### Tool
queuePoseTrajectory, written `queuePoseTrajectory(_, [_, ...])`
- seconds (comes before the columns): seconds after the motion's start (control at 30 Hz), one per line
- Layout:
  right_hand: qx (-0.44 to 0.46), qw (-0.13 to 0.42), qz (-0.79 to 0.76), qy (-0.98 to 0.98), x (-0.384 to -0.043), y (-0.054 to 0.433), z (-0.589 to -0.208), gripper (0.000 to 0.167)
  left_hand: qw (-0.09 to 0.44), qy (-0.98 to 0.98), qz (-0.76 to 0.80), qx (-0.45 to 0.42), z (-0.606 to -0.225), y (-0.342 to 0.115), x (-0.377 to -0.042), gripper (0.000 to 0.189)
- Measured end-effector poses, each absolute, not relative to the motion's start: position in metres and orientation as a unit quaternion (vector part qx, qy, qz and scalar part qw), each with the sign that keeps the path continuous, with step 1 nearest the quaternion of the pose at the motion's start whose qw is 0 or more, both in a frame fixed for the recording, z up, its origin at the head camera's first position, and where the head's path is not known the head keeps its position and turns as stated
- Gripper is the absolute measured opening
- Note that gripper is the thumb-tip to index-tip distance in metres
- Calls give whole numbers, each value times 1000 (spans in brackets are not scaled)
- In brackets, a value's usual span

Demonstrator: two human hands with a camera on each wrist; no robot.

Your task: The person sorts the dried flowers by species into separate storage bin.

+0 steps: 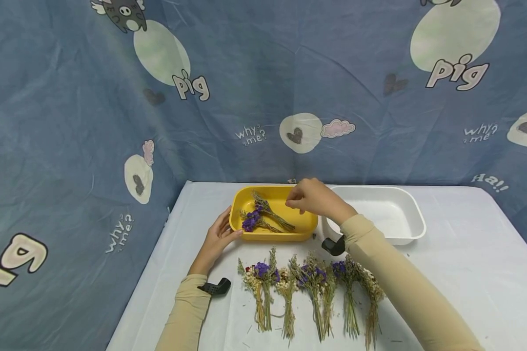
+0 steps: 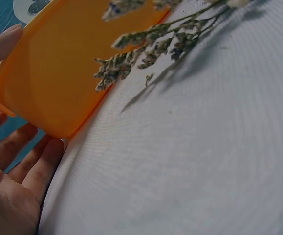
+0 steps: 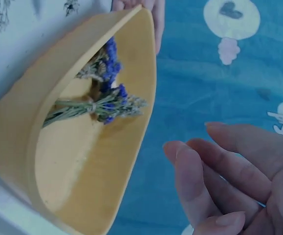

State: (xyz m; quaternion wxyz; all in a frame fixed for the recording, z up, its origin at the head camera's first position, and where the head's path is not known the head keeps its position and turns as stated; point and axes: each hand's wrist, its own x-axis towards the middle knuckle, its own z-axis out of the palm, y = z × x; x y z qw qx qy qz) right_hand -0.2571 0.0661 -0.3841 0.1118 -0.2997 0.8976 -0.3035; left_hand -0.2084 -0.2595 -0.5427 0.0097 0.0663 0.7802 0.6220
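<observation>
The counter (image 1: 465,273) bears a yellow tray (image 1: 272,237) and white tray (image 1: 391,209) near its far edge, dried bouquets (image 1: 311,278) farther from it.

Bright, even head view; dimmer wrist views.
Beyond the left hand (image 2: 14,188), dried flowers (image 2: 114,71) cast a soft shadow on white cloth (image 2: 190,156); around the right hand (image 3: 244,169), a bluish tint mutes colours.
</observation>
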Motion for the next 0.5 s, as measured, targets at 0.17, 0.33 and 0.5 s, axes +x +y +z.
queuePoseTrajectory(0.17, [-284, 98, -319, 899, -245, 78, -382, 19, 10, 778, 624, 68, -543, -260, -208, 84])
queuePoseTrajectory(0.33, [-262, 94, -342, 898, -231, 91, -382, 20, 10, 777, 625, 72, -543, -260, -208, 85])
queuePoseTrajectory(0.5, [-242, 87, -358, 898, -216, 104, -384, 20, 11, 773, 630, 73, -543, -261, -208, 84])
